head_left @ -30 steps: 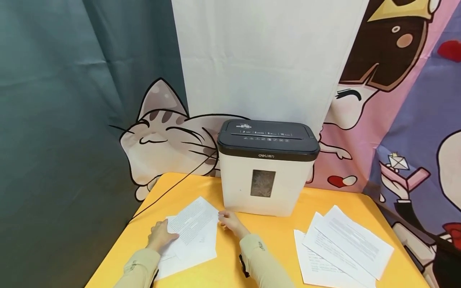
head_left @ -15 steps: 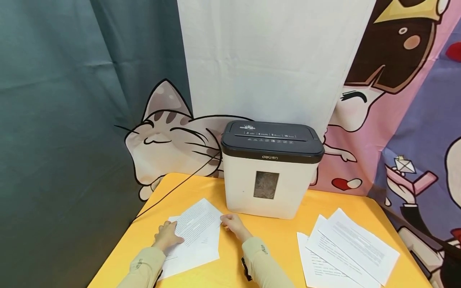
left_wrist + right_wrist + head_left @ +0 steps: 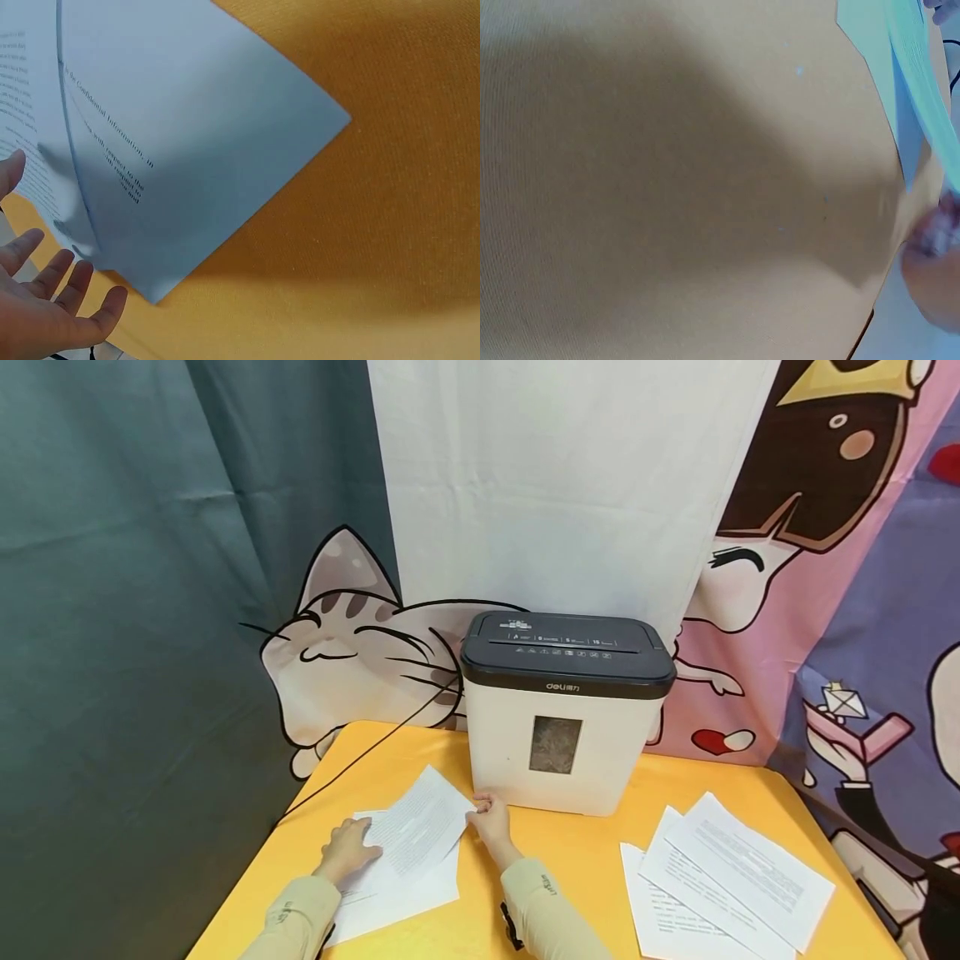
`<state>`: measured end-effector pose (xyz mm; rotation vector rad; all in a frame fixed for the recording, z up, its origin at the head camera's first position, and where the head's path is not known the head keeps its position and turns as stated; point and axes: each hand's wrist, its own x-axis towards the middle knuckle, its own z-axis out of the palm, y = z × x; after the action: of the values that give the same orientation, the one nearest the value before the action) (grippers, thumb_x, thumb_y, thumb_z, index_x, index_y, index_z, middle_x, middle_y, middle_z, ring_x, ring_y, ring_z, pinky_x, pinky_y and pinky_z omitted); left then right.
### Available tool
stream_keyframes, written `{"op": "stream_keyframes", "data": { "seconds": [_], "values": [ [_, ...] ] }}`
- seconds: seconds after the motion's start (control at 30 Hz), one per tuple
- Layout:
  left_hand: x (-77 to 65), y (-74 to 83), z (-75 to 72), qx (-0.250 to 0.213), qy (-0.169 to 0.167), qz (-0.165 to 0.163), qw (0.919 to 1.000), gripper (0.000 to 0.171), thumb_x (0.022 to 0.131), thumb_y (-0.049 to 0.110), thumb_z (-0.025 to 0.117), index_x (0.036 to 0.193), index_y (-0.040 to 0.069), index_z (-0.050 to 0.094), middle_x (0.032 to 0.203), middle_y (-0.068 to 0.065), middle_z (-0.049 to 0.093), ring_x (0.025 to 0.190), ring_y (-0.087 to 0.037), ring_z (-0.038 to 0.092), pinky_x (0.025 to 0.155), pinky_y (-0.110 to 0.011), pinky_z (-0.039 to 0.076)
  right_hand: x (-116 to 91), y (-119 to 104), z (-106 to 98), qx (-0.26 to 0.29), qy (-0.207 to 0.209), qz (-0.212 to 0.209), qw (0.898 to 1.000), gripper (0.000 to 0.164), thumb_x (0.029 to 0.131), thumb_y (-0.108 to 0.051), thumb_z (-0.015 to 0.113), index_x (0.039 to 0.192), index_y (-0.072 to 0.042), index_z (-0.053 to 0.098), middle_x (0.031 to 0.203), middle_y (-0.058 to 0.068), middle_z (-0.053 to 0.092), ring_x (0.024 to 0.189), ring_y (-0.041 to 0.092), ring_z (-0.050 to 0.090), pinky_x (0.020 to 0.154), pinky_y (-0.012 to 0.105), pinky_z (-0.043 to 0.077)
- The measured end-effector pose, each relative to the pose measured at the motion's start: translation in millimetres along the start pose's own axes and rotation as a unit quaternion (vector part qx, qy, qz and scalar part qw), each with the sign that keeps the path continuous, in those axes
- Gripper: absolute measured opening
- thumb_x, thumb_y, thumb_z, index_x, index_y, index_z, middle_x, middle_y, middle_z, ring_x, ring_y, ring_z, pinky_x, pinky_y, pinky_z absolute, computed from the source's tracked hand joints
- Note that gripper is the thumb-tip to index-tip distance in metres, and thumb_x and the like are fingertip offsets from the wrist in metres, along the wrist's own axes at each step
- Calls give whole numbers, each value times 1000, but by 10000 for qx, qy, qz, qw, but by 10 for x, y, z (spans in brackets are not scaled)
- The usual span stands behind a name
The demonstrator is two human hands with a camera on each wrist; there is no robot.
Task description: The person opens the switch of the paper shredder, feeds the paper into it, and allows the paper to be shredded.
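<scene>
A printed sheet of paper (image 3: 422,821) lies at an angle over other paper (image 3: 401,897) on the left of the table. My right hand (image 3: 492,828) pinches its right corner; in the right wrist view that sheet (image 3: 922,82) is raised off the paper beneath. At the left edge of the sheets is my left hand (image 3: 347,852), its thumb over the paper. The left wrist view shows this hand (image 3: 52,300) with fingers spread and loosely bent; whether they touch the paper is unclear. Behind the right hand stands a white paper shredder (image 3: 566,718) with a black top.
Several printed sheets (image 3: 731,877) lie overlapping at the right of the yellow table (image 3: 570,893). A black cord (image 3: 360,756) runs from the shredder to the table's left edge. Printed curtains (image 3: 570,485) hang close behind the table.
My right hand has moved slightly up and right, lifting the corner of the top sheet and exposing more of the paper below. My left hand stays by the sheets.
</scene>
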<state>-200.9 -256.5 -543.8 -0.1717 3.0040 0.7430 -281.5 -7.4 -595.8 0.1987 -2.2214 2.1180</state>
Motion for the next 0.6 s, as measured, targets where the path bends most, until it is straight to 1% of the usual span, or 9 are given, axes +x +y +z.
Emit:
{"op": "stream_keyframes", "data": {
  "seconds": [0.03, 0.1, 0.2, 0.3, 0.37, 0.4, 0.43, 0.5, 0.6],
  "values": [
    [2, 7, 2, 18, 1, 17, 10000, 60, 77, 19, 73, 125, -8, 52, 122, -32, 51, 108, -49, 47, 81, -65, 39, 104, 284, 8, -27, -123, -116, 9999, 39, 71, 7, 59, 109, 13, 55, 62, 2, 48, 49, 10, 44, 44, 23, 42],
    [8, 14, 10, 75, -22, 35, 10000, 59, 75, 18, 75, 124, -7, 53, 119, -31, 52, 106, -48, 48, 80, -63, 41, 265, 703, 29, -398, -357, 58, 9986, 38, 75, 4, 57, 112, 10, 55, 63, 5, 51, 47, 16, 49, 44, 30, 46],
    [15, 26, 14, 163, -75, 32, 9998, 59, 72, 15, 77, 123, -7, 54, 115, -30, 53, 104, -46, 49, 78, -61, 41, 351, 1016, 45, -763, -621, 246, 9948, 22, 80, 0, 51, 98, 9, 60, 66, 11, 56, 48, 20, 55, 44, 33, 48],
    [22, 32, 12, 237, -129, 51, 9996, 60, 69, 12, 78, 122, -6, 55, 112, -28, 54, 102, -44, 50, 78, -60, 42, 104, 418, 9, -984, -666, 773, 9899, 12, 81, -1, 50, 81, 4, 61, 62, 11, 56, 47, 19, 53, 45, 31, 48],
    [23, 34, 5, 263, -136, 84, 9995, 60, 68, 12, 79, 121, -5, 56, 110, -26, 54, 100, -43, 50, 76, -59, 42, -55, 68, -20, -900, -671, 729, 9910, 10, 80, 0, 49, 75, 2, 57, 58, 8, 54, 46, 14, 52, 44, 26, 47],
    [21, 36, 0, 265, -134, 106, 9995, 60, 68, 12, 79, 120, -4, 57, 109, -26, 54, 99, -42, 51, 76, -59, 42, -132, -125, -23, -1035, -634, 887, 9886, 9, 80, 2, 49, 76, 4, 57, 58, 10, 55, 46, 12, 51, 45, 26, 48],
    [21, 31, 0, 261, -133, 121, 9995, 59, 68, 11, 79, 120, -4, 57, 108, -25, 55, 99, -42, 51, 75, -58, 42, -176, -224, -35, -1053, -637, 896, 9883, 8, 80, 3, 49, 76, 5, 56, 58, 10, 55, 44, 8, 48, 45, 25, 47],
    [15, 25, -1, 256, -113, 152, 9995, 57, 68, 11, 79, 119, -4, 58, 107, -24, 55, 97, -41, 51, 75, -57, 42, -199, -306, -56, -1176, -605, 983, 9863, 6, 79, 6, 51, 80, 8, 56, 60, 14, 58, 44, 6, 47, 46, 26, 48],
    [5, 11, 3, 231, -85, 192, 9995, 54, 69, 11, 78, 118, -4, 59, 105, -23, 55, 96, -41, 52, 73, -57, 42, -98, -112, -110, -1288, -527, 919, 9860, 7, 81, 7, 56, 86, 12, 57, 63, 19, 61, 43, 9, 51, 49, 30, 51]
  ]
}}
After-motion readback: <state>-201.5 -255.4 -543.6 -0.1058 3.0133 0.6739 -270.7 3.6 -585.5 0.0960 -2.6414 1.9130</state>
